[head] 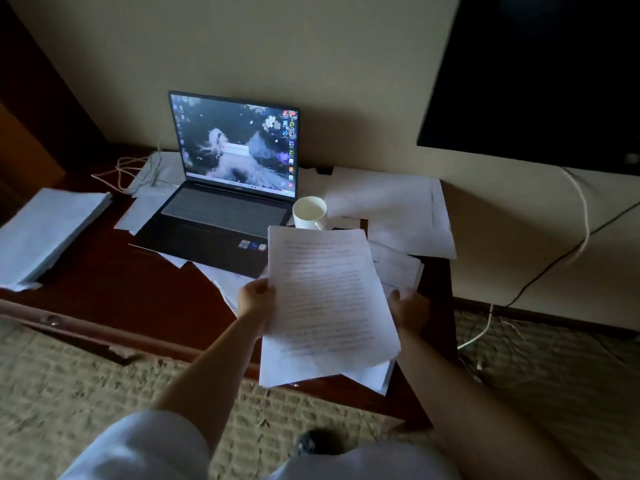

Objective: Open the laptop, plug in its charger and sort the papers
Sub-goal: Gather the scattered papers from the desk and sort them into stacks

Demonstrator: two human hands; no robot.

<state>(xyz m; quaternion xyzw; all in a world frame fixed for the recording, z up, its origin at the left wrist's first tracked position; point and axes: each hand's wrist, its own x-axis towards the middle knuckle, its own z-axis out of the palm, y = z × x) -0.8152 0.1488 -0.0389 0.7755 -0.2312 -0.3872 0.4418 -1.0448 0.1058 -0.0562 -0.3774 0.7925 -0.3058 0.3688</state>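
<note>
held sheaf: a thick batch of printed papers (325,299) held above the near right corner of the dark wooden table (138,296); edges uneven, lower sheets fanned out at the bottom
left hand (256,299): fingers curled round the sheaf's left edge, thumb on top
right hand (410,308): mostly behind the sheets; seems to support the right edge from beneath, how far closed cannot be told
laptop (228,188): open, screen lit, at the back of the table; charger connection not visible; pale cables (138,171) lie coiled to its left
sorted pile (45,233): neat stack on the far left of the table, well apart from the hands
risk, slip: loose lower sheets could slide out and drop to the carpet, as the grip is only at the edges
risk, cup: white cup (310,211) stands just beyond the sheaf's top edge, beside the laptop; a forward swing could tip it onto the keyboard
risk, mixing: stray sheets (391,206) right of the laptop could get confused with the held batch
</note>
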